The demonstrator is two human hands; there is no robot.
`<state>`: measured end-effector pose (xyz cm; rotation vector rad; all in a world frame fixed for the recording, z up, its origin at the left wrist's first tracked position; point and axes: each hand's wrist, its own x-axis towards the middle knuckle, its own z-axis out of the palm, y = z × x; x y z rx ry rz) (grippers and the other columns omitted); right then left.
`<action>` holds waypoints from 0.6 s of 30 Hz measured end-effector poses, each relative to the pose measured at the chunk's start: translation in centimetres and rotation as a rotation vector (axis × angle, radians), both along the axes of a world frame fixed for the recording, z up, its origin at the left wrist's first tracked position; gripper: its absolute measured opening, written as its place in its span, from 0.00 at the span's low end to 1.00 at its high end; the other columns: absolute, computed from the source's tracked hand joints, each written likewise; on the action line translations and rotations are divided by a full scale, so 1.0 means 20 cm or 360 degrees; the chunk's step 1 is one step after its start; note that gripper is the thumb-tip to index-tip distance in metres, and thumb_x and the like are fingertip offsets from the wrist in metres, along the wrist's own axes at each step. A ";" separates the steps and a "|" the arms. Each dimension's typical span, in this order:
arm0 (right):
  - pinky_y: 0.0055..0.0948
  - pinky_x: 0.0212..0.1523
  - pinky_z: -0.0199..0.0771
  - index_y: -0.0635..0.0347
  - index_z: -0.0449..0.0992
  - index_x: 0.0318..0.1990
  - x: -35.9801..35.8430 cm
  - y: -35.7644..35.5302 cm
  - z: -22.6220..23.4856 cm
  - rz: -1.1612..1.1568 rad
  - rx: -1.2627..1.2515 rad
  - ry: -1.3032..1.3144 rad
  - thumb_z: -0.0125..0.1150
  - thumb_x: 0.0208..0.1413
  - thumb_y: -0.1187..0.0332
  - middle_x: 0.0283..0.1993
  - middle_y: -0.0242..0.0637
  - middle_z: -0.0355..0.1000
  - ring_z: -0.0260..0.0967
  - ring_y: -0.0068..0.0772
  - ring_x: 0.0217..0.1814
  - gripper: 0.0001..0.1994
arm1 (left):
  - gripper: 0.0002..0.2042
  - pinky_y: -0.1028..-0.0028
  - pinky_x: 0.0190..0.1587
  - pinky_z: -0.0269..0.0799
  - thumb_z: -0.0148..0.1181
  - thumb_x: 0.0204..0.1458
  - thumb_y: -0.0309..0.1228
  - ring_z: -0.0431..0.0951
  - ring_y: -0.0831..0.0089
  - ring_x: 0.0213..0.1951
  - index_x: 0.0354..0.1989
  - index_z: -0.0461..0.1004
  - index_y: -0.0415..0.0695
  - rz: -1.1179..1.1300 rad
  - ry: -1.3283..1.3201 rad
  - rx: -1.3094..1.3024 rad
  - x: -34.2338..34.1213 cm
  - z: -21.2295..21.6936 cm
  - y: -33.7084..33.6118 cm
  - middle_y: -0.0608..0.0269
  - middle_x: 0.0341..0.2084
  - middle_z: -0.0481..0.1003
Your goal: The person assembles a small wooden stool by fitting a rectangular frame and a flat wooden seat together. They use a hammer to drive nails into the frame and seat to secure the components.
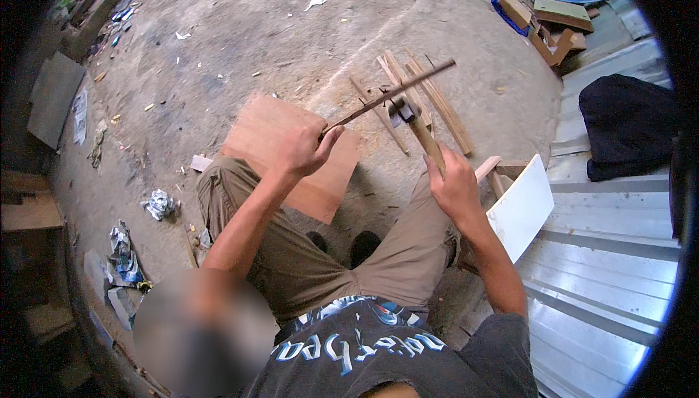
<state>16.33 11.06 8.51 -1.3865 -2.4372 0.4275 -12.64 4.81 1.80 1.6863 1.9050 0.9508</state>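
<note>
My left hand is closed around the near end of a thin, dark wooden strip. The strip slants up and away to the right, and small dark nails appear to stick out along its middle. My right hand grips the wooden handle of a hammer. Its metal head is at the strip's middle, close to the nails; whether it touches cannot be made out. Under my left hand lies a flat, square, reddish-brown board, beyond my knees.
Several narrow wood strips lie on the concrete floor past the hammer. By my right knee stands a white panel with wood pieces behind it. A black cloth rests on corrugated metal sheets at right. Crumpled wrappers lie at left.
</note>
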 end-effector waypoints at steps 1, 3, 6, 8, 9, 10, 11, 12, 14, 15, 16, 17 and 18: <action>0.48 0.44 0.72 0.66 0.70 0.53 -0.02 0.01 0.00 -0.0041 0.0046 0.0037 0.58 0.57 0.64 0.42 0.55 0.73 0.72 0.60 0.44 0.19 | 0.23 0.58 0.28 0.63 0.44 0.64 0.46 0.69 0.53 0.21 0.25 0.68 0.38 -0.0030 -0.0082 -0.0021 0.02 -0.01 0.00 0.45 0.16 0.66; 0.48 0.45 0.71 0.67 0.70 0.53 -0.05 0.02 -0.01 -0.0135 0.0144 0.0104 0.59 0.56 0.65 0.42 0.55 0.71 0.72 0.59 0.44 0.20 | 0.25 0.60 0.27 0.62 0.42 0.65 0.48 0.67 0.59 0.20 0.24 0.67 0.38 -0.0036 -0.0224 -0.0204 0.05 -0.01 0.01 0.50 0.14 0.64; 0.48 0.45 0.71 0.67 0.69 0.51 -0.07 0.06 -0.04 -0.0219 0.0275 0.0248 0.61 0.55 0.68 0.44 0.55 0.70 0.71 0.60 0.46 0.18 | 0.28 0.62 0.26 0.60 0.40 0.65 0.51 0.63 0.69 0.20 0.23 0.65 0.38 -0.0015 -0.0439 -0.0349 0.06 -0.07 0.01 0.60 0.13 0.61; 0.49 0.45 0.70 0.67 0.69 0.49 -0.08 0.07 -0.06 -0.0218 0.0293 0.0272 0.62 0.54 0.68 0.43 0.55 0.70 0.71 0.61 0.46 0.18 | 0.29 0.64 0.25 0.59 0.39 0.65 0.53 0.61 0.73 0.21 0.22 0.65 0.38 -0.0017 -0.0501 -0.0428 0.04 -0.10 0.01 0.65 0.14 0.59; 0.49 0.45 0.70 0.66 0.68 0.49 -0.07 0.07 -0.07 -0.0218 0.0299 0.0285 0.63 0.53 0.69 0.43 0.56 0.70 0.71 0.61 0.46 0.18 | 0.30 0.65 0.25 0.58 0.39 0.65 0.54 0.61 0.74 0.21 0.21 0.65 0.38 -0.0032 -0.0491 -0.0481 0.02 -0.09 0.01 0.67 0.14 0.58; 0.49 0.45 0.70 0.66 0.68 0.48 -0.07 0.08 -0.08 -0.0190 0.0225 0.0313 0.63 0.53 0.68 0.43 0.57 0.71 0.71 0.62 0.46 0.18 | 0.30 0.65 0.25 0.58 0.39 0.64 0.54 0.61 0.75 0.21 0.21 0.65 0.38 -0.0046 -0.0481 -0.0533 0.01 -0.09 0.00 0.69 0.15 0.58; 0.50 0.44 0.70 0.66 0.67 0.48 -0.06 0.09 -0.07 -0.0164 0.0156 0.0339 0.63 0.53 0.68 0.43 0.58 0.71 0.71 0.62 0.46 0.18 | 0.30 0.66 0.25 0.58 0.40 0.64 0.54 0.60 0.75 0.22 0.21 0.65 0.38 -0.0066 -0.0481 -0.0497 0.00 -0.08 0.00 0.69 0.15 0.57; 0.50 0.44 0.70 0.66 0.66 0.48 -0.05 0.09 -0.06 -0.0138 0.0086 0.0363 0.63 0.52 0.68 0.43 0.59 0.71 0.71 0.63 0.46 0.19 | 0.30 0.66 0.25 0.58 0.40 0.64 0.54 0.60 0.76 0.22 0.22 0.66 0.38 -0.0087 -0.0481 -0.0459 -0.01 -0.06 -0.01 0.69 0.15 0.57; 0.50 0.43 0.70 0.66 0.65 0.49 -0.04 0.09 0.00 -0.0035 -0.0069 0.0328 0.63 0.52 0.68 0.41 0.61 0.72 0.71 0.64 0.45 0.20 | 0.27 0.66 0.24 0.58 0.44 0.64 0.51 0.60 0.75 0.21 0.24 0.69 0.37 -0.0105 -0.0425 -0.0473 -0.03 -0.03 -0.01 0.65 0.14 0.57; 0.50 0.42 0.70 0.66 0.64 0.49 -0.04 0.08 0.04 0.0018 -0.0147 0.0311 0.63 0.52 0.68 0.41 0.62 0.72 0.72 0.64 0.45 0.20 | 0.24 0.65 0.23 0.58 0.47 0.63 0.48 0.60 0.74 0.19 0.27 0.72 0.37 -0.0101 -0.0368 -0.0524 -0.04 -0.02 -0.01 0.62 0.13 0.58; 0.50 0.42 0.70 0.66 0.63 0.50 -0.04 0.07 0.06 0.0050 -0.0218 0.0320 0.62 0.53 0.68 0.40 0.62 0.72 0.72 0.64 0.45 0.20 | 0.21 0.63 0.22 0.58 0.51 0.63 0.45 0.59 0.72 0.18 0.29 0.74 0.36 -0.0099 -0.0311 -0.0576 -0.05 -0.01 0.00 0.59 0.12 0.58; 0.50 0.42 0.71 0.66 0.63 0.50 -0.05 0.07 0.09 0.0089 -0.0288 0.0334 0.62 0.53 0.68 0.39 0.63 0.72 0.72 0.65 0.44 0.21 | 0.19 0.63 0.22 0.59 0.52 0.62 0.43 0.60 0.72 0.18 0.32 0.76 0.38 -0.0157 -0.0329 -0.0391 -0.07 -0.04 0.01 0.58 0.12 0.59; 0.50 0.41 0.71 0.66 0.62 0.50 -0.05 0.06 0.12 0.0132 -0.0360 0.0343 0.62 0.53 0.67 0.38 0.64 0.72 0.72 0.65 0.44 0.21 | 0.16 0.64 0.23 0.59 0.54 0.61 0.42 0.60 0.71 0.18 0.34 0.77 0.39 -0.0212 -0.0348 -0.0206 -0.09 -0.08 0.01 0.58 0.13 0.60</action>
